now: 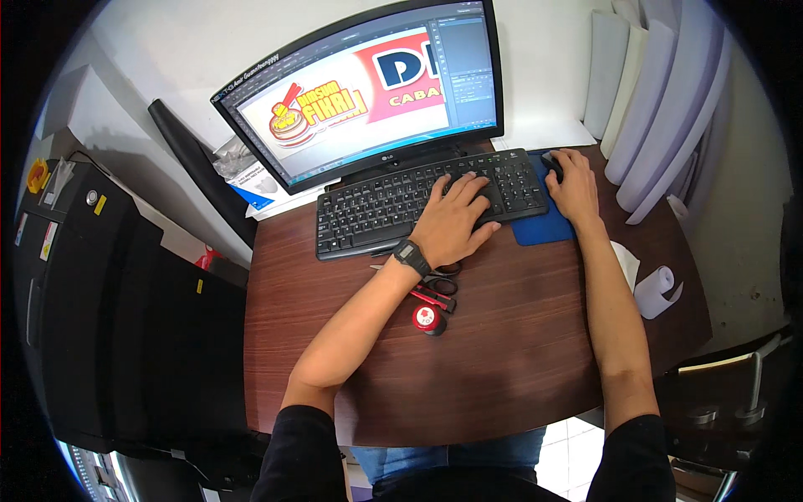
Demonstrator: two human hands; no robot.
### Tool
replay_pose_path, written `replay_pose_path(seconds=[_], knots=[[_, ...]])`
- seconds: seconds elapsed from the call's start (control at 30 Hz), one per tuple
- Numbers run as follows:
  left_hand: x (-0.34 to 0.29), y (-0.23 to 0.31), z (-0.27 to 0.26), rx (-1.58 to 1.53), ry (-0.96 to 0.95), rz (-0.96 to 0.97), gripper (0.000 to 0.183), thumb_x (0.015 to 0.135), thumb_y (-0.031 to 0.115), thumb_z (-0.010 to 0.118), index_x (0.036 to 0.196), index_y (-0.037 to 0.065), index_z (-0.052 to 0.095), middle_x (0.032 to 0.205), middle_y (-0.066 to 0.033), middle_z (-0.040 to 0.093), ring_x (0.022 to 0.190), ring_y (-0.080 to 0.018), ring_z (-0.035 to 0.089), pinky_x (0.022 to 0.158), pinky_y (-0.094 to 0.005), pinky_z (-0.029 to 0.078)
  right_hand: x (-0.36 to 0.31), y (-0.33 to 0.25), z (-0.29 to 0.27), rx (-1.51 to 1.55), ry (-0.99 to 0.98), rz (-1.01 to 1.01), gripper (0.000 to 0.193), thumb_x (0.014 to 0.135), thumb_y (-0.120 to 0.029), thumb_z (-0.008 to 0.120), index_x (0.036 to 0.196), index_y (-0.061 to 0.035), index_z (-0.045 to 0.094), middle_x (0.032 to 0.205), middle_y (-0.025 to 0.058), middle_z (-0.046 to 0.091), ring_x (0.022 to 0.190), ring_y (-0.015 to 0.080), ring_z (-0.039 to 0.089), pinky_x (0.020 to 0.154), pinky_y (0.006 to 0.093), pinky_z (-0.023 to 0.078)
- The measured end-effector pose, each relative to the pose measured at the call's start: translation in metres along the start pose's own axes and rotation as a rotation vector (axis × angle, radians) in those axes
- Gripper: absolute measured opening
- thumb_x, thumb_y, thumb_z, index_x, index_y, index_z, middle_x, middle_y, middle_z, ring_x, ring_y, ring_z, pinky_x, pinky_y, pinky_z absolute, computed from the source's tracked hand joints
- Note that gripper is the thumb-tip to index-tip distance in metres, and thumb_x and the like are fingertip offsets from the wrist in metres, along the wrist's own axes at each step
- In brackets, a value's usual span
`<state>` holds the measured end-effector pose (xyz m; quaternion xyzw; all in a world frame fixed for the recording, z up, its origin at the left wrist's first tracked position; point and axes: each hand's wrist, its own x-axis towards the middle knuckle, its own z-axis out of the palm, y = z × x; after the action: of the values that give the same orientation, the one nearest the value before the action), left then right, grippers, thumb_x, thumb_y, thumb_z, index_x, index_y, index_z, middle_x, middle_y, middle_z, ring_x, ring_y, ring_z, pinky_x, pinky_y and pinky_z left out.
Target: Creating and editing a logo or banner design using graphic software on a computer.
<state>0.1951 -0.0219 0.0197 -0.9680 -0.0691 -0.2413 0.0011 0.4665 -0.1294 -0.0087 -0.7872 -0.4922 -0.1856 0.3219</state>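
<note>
My left hand (456, 222) lies over the right part of a black keyboard (368, 213), its fingers spread on the keys. A dark digital watch (411, 258) is on that wrist. At the keyboard's right, my right hand (575, 188) wraps round a black computer mouse (553, 166) on a blue mouse pad (539, 231). Behind the keyboard a monitor (360, 92) shows a colourful banner design in an editing window. Under my left wrist lie black-handled scissors (443, 285), partly hidden, and a red and black cutter knife (433, 299). A round red-topped stamp (427, 318) stands nearer me.
The brown wooden desk (485, 368) curves toward me. Tall white rolls (661, 92) lean against the wall at the right. A small paper roll (657, 293) lies by my right forearm. A large black machine (117, 309) stands left of the desk; a chair (728, 393) is at lower right.
</note>
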Motion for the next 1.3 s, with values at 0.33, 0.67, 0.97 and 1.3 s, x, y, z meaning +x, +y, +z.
replay_pose_path(seconds=[0.33, 0.67, 0.97, 1.3], knots=[[-0.002, 0.004, 0.007, -0.007, 0.059, -0.026, 0.038, 0.098, 0.039, 0.064, 0.109, 0.003, 0.068, 0.14, -0.0172, 0.055, 0.142, -0.0351, 0.043, 0.118, -0.0566, 0.027, 0.002, -0.001, 0.001, 0.022, -0.003, 0.004, 0.038, 0.088, -0.016, 0.066, 0.125, -0.0059, 0.068, 0.13, 0.0138, 0.062, 0.125, 0.0334, 0.055, 0.102, 0.0461, 0.047], [0.0, 0.008, 0.009, -0.035, 0.105, -0.034, 0.038, 0.097, 0.038, 0.064, 0.106, 0.001, 0.068, 0.138, -0.0186, 0.056, 0.141, -0.0361, 0.043, 0.117, -0.0568, 0.028, 0.001, -0.002, -0.002, 0.028, 0.001, -0.02, 0.038, 0.088, -0.018, 0.065, 0.124, -0.0055, 0.068, 0.127, 0.0137, 0.063, 0.122, 0.0345, 0.057, 0.101, 0.0459, 0.048], [-0.028, 0.004, -0.018, -0.141, 0.222, -0.104, 0.034, 0.094, 0.033, 0.069, 0.108, 0.002, 0.067, 0.135, -0.0185, 0.058, 0.129, -0.0368, 0.052, 0.113, -0.0508, 0.034, 0.001, -0.007, -0.004, 0.05, -0.01, -0.006, 0.037, 0.087, -0.016, 0.067, 0.123, -0.0045, 0.069, 0.127, 0.0133, 0.064, 0.12, 0.0347, 0.058, 0.102, 0.0445, 0.048], [-0.167, -0.044, -0.066, 0.12, 0.331, -0.692, 0.042, 0.089, 0.02, 0.071, 0.125, 0.001, 0.059, 0.117, -0.0176, 0.06, 0.107, -0.0362, 0.058, 0.094, -0.0453, 0.043, 0.003, -0.009, -0.006, 0.024, -0.008, -0.061, 0.036, 0.088, -0.014, 0.066, 0.123, -0.0047, 0.068, 0.122, 0.015, 0.064, 0.117, 0.0366, 0.058, 0.099, 0.0457, 0.049]])
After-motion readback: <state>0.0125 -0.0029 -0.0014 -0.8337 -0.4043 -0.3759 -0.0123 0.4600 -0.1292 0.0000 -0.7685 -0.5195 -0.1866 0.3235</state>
